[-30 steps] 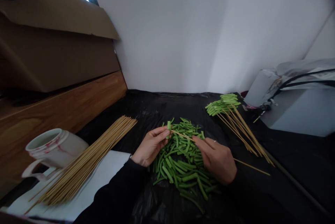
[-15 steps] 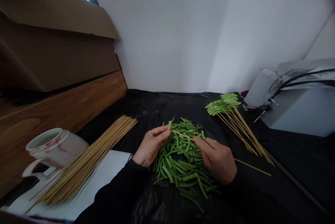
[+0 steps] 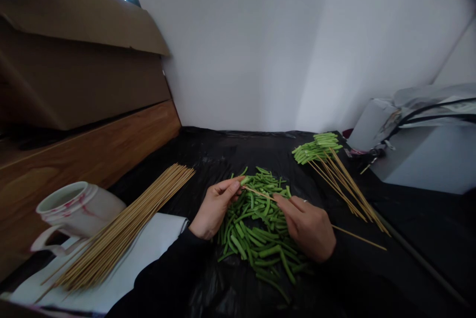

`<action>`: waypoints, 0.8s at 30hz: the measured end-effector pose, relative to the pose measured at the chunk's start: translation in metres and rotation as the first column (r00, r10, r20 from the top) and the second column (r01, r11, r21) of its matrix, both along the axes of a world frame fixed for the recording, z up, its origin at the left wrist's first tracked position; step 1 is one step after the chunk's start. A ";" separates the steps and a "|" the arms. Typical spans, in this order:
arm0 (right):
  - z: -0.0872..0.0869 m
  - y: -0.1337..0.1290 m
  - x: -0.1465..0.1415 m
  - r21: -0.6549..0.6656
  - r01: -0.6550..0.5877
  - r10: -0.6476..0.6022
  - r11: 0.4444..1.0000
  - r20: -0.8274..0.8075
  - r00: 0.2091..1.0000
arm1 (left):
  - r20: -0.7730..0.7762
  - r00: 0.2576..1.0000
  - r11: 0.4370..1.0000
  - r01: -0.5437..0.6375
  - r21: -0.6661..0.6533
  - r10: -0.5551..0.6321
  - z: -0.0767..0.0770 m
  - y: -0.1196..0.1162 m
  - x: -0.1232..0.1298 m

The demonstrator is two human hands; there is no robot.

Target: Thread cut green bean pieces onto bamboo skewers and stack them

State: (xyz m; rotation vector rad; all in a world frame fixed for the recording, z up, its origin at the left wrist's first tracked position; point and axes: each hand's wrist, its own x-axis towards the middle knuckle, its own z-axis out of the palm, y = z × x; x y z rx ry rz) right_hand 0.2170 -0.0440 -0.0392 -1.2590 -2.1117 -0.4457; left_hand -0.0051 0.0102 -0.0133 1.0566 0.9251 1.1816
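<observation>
Between the thumb and fingers of my left hand is a short piece of green bean, at the tip of a thin bamboo skewer. My right hand grips that skewer, whose tail sticks out past the wrist to the right. Whether the tip has gone through the bean piece I cannot tell. Under both hands spreads a loose pile of cut green beans. At the back right lie several skewers with rows of bean pieces on their far ends.
To the left, a thick bundle of bare skewers rests on a white sheet beside a tipped white mug. A cardboard box stands behind it. Black plastic covers the table; a white box is at right.
The bean piece in my left fingers has tilted from upright to slanting, and the left fingers have shifted slightly. My right hand stays nearly in place on the skewer.
</observation>
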 end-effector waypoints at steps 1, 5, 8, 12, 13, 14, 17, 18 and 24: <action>0.000 0.000 0.000 -0.003 -0.005 0.005 1.000 0.000 1.000 | 0.010 1.000 1.000 0.005 -0.001 -0.005 0.001 0.000 0.000; 0.000 0.000 -0.001 -0.009 -0.015 0.015 1.000 -0.023 1.000 | 0.094 0.996 0.999 0.016 -0.052 -0.011 0.004 -0.001 0.002; 0.000 0.000 -0.002 -0.013 -0.013 0.013 1.000 -0.025 1.000 | 0.136 0.991 0.996 0.022 -0.087 -0.010 0.006 -0.003 0.003; 0.000 0.000 -0.002 -0.002 -0.016 0.016 1.000 -0.026 1.000 | 0.146 0.988 0.992 0.065 -0.106 -0.049 0.005 -0.004 0.004; 0.000 0.000 -0.002 0.008 -0.019 0.019 1.000 -0.024 1.000 | 0.153 0.987 0.990 0.076 -0.115 -0.058 0.005 -0.004 0.004; 0.000 0.000 -0.002 0.016 -0.024 0.024 1.000 -0.021 1.000 | 0.166 0.984 0.988 0.086 -0.128 -0.064 0.004 -0.003 0.004; 0.000 -0.001 -0.003 0.004 -0.036 0.036 0.999 -0.019 0.999 | 0.224 0.971 0.976 0.127 -0.176 -0.086 0.003 -0.002 0.004; -0.001 -0.001 -0.003 -0.011 -0.039 0.039 0.999 -0.020 0.999 | 0.246 0.964 0.972 0.146 -0.185 -0.098 0.002 -0.002 0.004; -0.002 -0.001 -0.006 -0.064 -0.066 0.064 0.996 -0.039 0.997 | 0.299 0.945 0.962 0.197 -0.190 -0.134 0.000 -0.002 0.004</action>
